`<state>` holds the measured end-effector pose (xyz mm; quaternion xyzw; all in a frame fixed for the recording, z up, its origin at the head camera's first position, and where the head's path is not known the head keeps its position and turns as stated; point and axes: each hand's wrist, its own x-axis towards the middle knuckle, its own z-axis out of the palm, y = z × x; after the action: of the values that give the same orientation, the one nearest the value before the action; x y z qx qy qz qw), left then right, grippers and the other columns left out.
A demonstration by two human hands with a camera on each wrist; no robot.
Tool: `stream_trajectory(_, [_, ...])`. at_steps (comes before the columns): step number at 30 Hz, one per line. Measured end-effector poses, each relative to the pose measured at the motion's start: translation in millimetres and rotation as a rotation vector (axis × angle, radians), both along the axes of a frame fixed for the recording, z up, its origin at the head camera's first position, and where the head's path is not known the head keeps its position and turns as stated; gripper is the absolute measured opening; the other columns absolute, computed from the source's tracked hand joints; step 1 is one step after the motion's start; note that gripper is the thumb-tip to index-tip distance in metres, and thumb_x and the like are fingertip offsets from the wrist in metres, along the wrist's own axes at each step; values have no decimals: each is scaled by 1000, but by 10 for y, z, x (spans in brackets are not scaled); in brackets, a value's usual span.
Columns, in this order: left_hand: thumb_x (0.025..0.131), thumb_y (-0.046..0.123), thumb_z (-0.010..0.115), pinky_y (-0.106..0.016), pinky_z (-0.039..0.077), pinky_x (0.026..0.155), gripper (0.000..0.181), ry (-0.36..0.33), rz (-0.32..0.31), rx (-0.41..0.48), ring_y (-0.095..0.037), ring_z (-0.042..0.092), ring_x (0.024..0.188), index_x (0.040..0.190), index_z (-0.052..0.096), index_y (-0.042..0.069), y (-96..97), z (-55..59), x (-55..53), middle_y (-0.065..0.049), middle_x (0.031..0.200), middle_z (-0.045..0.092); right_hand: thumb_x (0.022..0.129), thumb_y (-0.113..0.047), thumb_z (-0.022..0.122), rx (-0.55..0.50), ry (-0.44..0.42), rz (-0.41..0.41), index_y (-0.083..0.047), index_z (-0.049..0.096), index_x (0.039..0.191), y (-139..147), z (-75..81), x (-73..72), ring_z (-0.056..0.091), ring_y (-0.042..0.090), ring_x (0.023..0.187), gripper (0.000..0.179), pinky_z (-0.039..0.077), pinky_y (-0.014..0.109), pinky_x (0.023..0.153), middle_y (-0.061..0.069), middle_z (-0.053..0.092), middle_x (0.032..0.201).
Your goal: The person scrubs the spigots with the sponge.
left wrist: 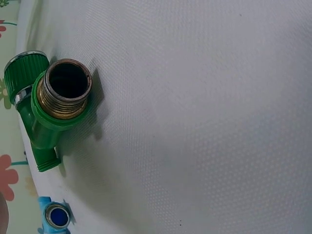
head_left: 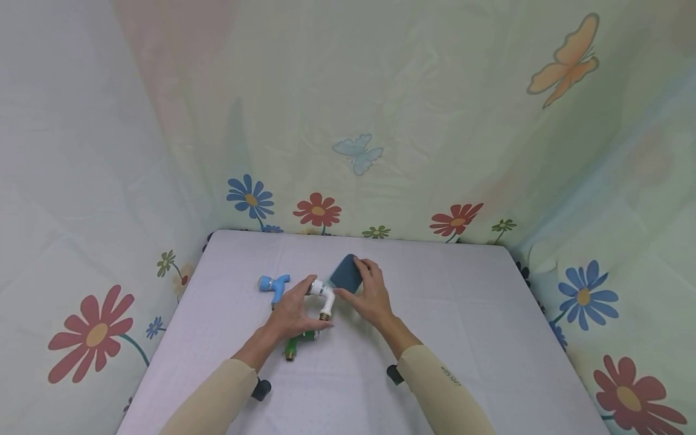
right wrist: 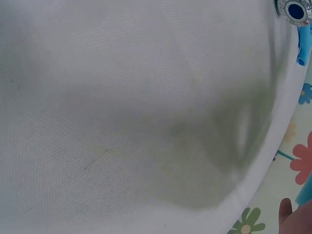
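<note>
My left hand [head_left: 290,314] holds a white plastic tap [head_left: 328,299] between thumb and fingers, its brass threaded end pointing down near the thumb. In my right hand [head_left: 372,296] is a flat dark blue pad with rounded corners [head_left: 347,275], gripped at its right edge and tilted beside the tap. Only part of the right hand [right wrist: 296,224] and a blue edge of the pad [right wrist: 305,194] show in the right wrist view. Below the left hand lies a green tap [head_left: 291,348], partly hidden by it; its open brass thread faces the left wrist camera.
A light blue tap [head_left: 278,287] lies left of the left hand. The table [head_left: 446,314] has a white cloth, and its back edge meets a flowered curtain [head_left: 435,151]. Black wrist gear [head_left: 261,389] sticks out beside each forearm.
</note>
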<state>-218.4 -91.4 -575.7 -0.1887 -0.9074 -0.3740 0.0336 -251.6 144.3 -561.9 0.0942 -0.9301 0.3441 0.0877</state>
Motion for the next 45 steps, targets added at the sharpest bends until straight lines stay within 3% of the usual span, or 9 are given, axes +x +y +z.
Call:
stream_trajectory(23, [66, 64, 92, -50, 50, 112, 118, 12, -22, -6, -27, 54, 142, 159, 37, 16, -24, -1, 16, -8, 156, 53, 85, -58, 80, 43, -38, -94, -17, 39, 161, 57, -38, -29, 41, 33, 147, 96, 43, 52, 118, 13, 37, 161])
stream_trajectory(31, [66, 63, 92, -48, 55, 106, 118, -9, 27, 32, -26, 60, 130, 159, 36, 17, -45, -5, -2, -6, 153, 54, 84, -52, 82, 21, -12, -128, -13, 41, 159, 143, -123, -5, 43, 35, 144, 94, 45, 55, 115, 17, 40, 158])
stream_trajectory(45, [68, 61, 92, -53, 55, 104, 116, -20, 121, 151, -33, 62, 129, 159, 36, 15, -86, 36, -42, -11, 149, 58, 85, -52, 83, -56, -110, 46, -22, 45, 157, 72, -163, 87, 48, 35, 142, 87, 47, 57, 113, 12, 44, 157])
